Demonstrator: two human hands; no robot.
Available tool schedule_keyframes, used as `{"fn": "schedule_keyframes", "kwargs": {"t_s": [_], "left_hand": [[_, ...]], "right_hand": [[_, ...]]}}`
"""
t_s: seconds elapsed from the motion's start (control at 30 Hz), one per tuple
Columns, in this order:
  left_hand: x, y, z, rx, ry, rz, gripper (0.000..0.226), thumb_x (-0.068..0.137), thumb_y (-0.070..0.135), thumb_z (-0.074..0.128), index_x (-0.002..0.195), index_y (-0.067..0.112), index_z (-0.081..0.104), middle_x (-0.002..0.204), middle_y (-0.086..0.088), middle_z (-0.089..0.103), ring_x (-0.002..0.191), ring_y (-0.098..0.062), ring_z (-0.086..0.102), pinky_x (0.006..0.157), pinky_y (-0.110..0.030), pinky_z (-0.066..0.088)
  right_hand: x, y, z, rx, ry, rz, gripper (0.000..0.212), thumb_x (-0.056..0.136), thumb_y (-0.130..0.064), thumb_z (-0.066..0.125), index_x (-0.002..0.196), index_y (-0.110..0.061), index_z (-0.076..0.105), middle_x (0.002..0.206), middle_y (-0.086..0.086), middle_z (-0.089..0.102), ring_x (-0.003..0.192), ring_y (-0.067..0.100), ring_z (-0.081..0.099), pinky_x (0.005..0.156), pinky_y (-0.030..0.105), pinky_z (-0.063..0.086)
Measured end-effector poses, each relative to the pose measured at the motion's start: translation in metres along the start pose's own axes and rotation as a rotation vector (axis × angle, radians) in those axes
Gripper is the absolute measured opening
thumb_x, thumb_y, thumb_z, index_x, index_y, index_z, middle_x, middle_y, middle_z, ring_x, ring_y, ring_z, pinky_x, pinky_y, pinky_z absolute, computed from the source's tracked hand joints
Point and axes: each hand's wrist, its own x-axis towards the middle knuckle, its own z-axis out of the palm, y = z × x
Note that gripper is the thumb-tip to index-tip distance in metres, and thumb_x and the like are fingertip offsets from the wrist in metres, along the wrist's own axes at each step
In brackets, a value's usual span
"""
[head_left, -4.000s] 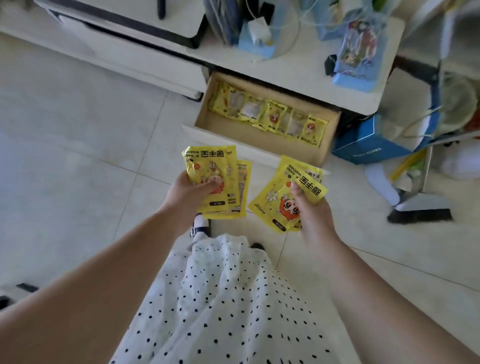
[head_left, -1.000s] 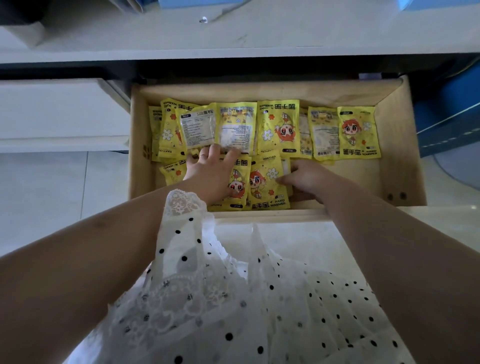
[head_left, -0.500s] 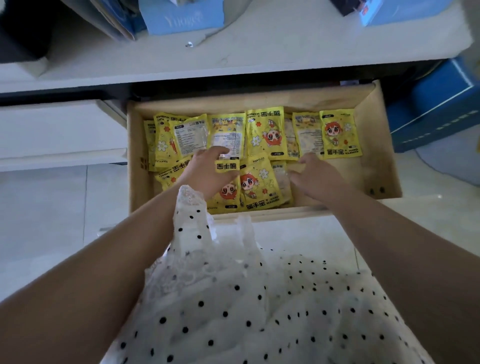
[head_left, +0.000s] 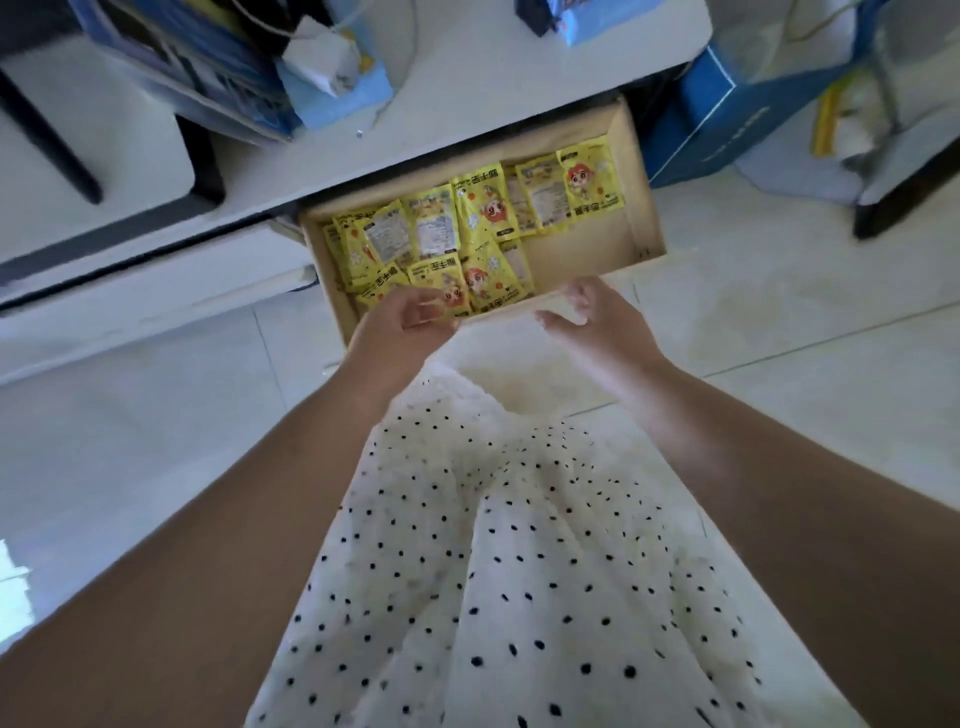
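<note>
Since the left hand and right hand hover loosely curled and empty, the yellow packets lie just beyond their fingertips in the drawer. Closing seems next: press flat fingers evenly on its front rim.

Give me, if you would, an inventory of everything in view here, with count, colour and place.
packets: over ten, yellow, in the drawer, along its back and left front
drawer: one, pale wood, pulled open under the desk top
desk top: one, white, above the drawer
tissue box: one, light blue, on the desk top
blue box: one, blue, on the floor right of the drawer
floor: pale tiles, around the drawer
dress: one, white with black dots, bottom centre
left hand: one, bare, at the drawer's front edge, loosely curled, holding nothing
right hand: one, bare, at the same edge, fingers relaxed, empty
</note>
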Motion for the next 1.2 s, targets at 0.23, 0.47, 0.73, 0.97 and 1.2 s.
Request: {"fn": "schedule_keyframes", "kwargs": {"t_s": [0.23, 0.47, 0.73, 0.97, 1.2], "left_hand": [[-0.122, 0.014, -0.047, -0.243, 0.094, -0.131, 0.037, 0.085, 0.021, 0.069, 0.119, 0.017, 0.055, 0.113, 0.0, 0.062, 0.106, -0.015, 0.059, 0.086, -0.03, 0.042], [-0.258, -0.029, -0.061, -0.568, 0.338, -0.209, 0.043, 0.088, 0.015, 0.065, 0.129, 0.011, 0.052, 0.112, -0.005, 0.064, 0.098, -0.016, 0.059, 0.076, -0.024, 0.046], [-0.384, -0.117, -0.06, -0.792, 0.566, -0.278, 0.041, 0.085, 0.025, 0.068, 0.124, 0.024, 0.055, 0.124, 0.003, 0.064, 0.111, -0.011, 0.059, 0.097, -0.033, 0.047], [-0.494, -0.21, -0.036, -1.038, 0.838, -0.346, 0.039, 0.085, 0.027, 0.069, 0.122, 0.026, 0.056, 0.121, 0.004, 0.065, 0.111, -0.01, 0.06, 0.095, -0.032, 0.047], [-0.625, -0.302, 0.034, -1.244, 1.1, -0.402, 0.043, 0.086, 0.026, 0.068, 0.126, 0.02, 0.054, 0.119, 0.002, 0.063, 0.109, -0.013, 0.06, 0.093, -0.034, 0.047]], "right_hand": [[-0.095, -0.072, -0.03, -0.17, -0.132, -0.156, 0.053, 0.088, -0.038, 0.063, 0.134, -0.017, 0.046, 0.142, 0.001, 0.047, 0.132, 0.016, 0.043, 0.105, 0.031, 0.037], [-0.182, -0.122, 0.0, -0.463, -0.324, -0.43, 0.053, 0.084, -0.039, 0.067, 0.129, -0.02, 0.049, 0.139, -0.001, 0.049, 0.129, 0.016, 0.045, 0.094, 0.022, 0.033], [-0.281, -0.13, 0.078, -0.663, -0.616, -0.62, 0.053, 0.081, -0.034, 0.07, 0.128, -0.02, 0.05, 0.138, 0.002, 0.05, 0.129, 0.017, 0.045, 0.101, 0.027, 0.036], [-0.379, -0.114, 0.151, -0.883, -0.824, -0.835, 0.053, 0.081, -0.033, 0.071, 0.129, -0.019, 0.05, 0.14, 0.001, 0.049, 0.131, 0.014, 0.043, 0.097, 0.021, 0.032], [-0.509, -0.054, 0.228, -1.052, -1.007, -0.975, 0.051, 0.081, -0.035, 0.071, 0.127, -0.023, 0.051, 0.137, -0.003, 0.051, 0.128, 0.013, 0.044, 0.096, 0.025, 0.035]]}}
